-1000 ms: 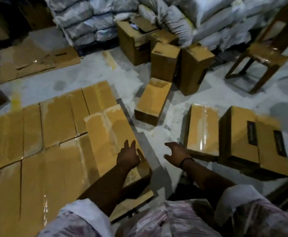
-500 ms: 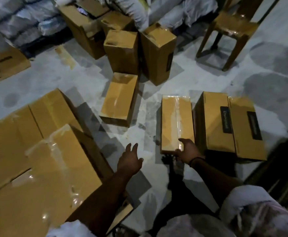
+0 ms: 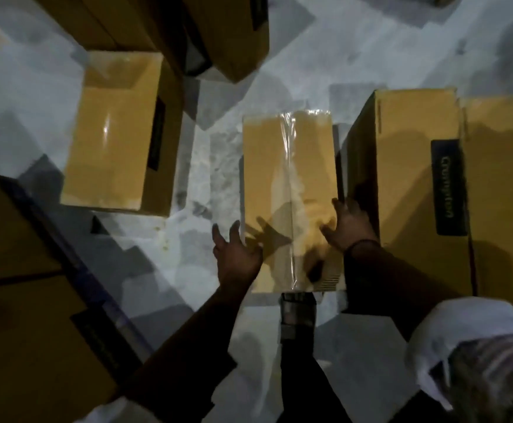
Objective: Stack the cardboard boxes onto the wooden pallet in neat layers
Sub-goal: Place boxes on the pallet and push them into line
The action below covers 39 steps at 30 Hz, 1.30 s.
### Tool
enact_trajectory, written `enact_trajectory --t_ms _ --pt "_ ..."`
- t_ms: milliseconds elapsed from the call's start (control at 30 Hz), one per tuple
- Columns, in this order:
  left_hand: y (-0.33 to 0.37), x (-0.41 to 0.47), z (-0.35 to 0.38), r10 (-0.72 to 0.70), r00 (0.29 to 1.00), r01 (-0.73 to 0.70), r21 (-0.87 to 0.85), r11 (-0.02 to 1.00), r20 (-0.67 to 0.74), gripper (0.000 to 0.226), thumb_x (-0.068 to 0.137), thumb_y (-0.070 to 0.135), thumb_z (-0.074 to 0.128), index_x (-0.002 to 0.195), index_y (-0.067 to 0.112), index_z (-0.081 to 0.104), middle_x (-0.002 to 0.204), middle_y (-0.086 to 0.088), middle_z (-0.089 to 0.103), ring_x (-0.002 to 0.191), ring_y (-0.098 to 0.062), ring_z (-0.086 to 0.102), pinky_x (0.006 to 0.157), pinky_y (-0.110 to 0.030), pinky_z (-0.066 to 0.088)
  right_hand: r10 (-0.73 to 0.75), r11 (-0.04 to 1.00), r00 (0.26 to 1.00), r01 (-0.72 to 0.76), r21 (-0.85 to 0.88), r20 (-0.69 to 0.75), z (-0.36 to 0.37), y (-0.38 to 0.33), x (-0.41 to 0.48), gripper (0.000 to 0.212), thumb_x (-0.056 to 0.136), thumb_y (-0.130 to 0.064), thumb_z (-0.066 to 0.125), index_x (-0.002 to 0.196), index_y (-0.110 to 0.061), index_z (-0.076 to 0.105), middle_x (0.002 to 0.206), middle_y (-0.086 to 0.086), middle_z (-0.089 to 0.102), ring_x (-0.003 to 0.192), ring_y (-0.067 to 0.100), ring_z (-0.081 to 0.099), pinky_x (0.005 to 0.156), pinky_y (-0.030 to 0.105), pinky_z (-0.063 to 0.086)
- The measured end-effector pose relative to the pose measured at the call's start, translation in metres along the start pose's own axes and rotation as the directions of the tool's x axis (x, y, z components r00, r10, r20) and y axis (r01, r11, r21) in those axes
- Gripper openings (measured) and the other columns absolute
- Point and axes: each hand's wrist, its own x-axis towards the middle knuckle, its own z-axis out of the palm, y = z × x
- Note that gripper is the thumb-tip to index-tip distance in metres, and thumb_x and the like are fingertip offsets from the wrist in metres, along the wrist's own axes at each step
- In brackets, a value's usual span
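We are bent over the taped box (image 3: 288, 190), which lies flat on the pale floor (image 3: 212, 166) at the centre of our view, a strip of glossy tape running down its top. Our left hand (image 3: 237, 257) sits at the box's near left edge, at about 7 o'clock from its middle, fingers spread open and just meeting the side. Our right hand (image 3: 351, 224) is at about 4 o'clock, fingers spread and pressed to the right edge, squeezed into the narrow gap beside the labelled box (image 3: 407, 178) at 3 o'clock. Neither hand has closed round anything yet. Another box (image 3: 115, 129) lies well apart at 10 o'clock, and the stacked boxes (image 3: 29, 300) fill the view from 7 to 9 o'clock; we cannot see the pallet under them. To lift well, we judge we should slide both palms further along the long sides, get the fingers under the bottom edges, and press inward evenly before rising, since the tape looks slippery. The tight gap on the right may pinch the knuckles, so tipping the box leftward first seems wise.
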Motion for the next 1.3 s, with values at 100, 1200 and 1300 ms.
enact_trajectory --t_ms 100,1200,1300 --pt "0.000 0.057 0.041 0.027 0.999 -0.028 0.050 0.998 0.018 0.083 0.088 0.042 0.073 0.157 0.029 0.029 0.167 -0.011 -0.004 0.144 -0.046 0.022 0.107 -0.053 0.039 0.017 1.000 1.000 -0.017 0.022 0.011 0.022 0.010 0.059 0.081 0.090 -0.051 0.064 0.157 -0.031 0.023 0.167 0.008 0.002 0.147 0.046 0.015 0.112 0.060 0.033" --pt "-0.080 -0.269 -0.301 0.054 0.962 -0.069 -0.048 0.996 -0.267 0.115 0.052 0.098 0.061 0.151 0.053 0.025 0.160 -0.007 0.024 0.145 -0.039 0.025 0.117 -0.055 0.030 -0.326 0.934 0.914 0.272 -0.232 -0.241 -0.084 -0.268 -0.378 0.093 0.075 -0.091 0.039 0.150 -0.036 0.037 0.167 0.005 0.012 0.132 0.046 0.035 0.107 0.053 0.034" --pt "-0.132 -0.348 -0.361 0.048 0.930 -0.078 -0.067 0.995 -0.364 0.114 0.051 0.098 0.059 0.151 0.054 0.025 0.160 -0.008 0.025 0.146 -0.039 0.022 0.117 -0.055 0.029 -0.388 0.917 0.866 0.327 -0.230 -0.315 -0.068 -0.317 -0.476 0.095 0.072 -0.092 0.038 0.150 -0.038 0.037 0.166 0.004 0.011 0.132 0.044 0.035 0.108 0.053 0.034"
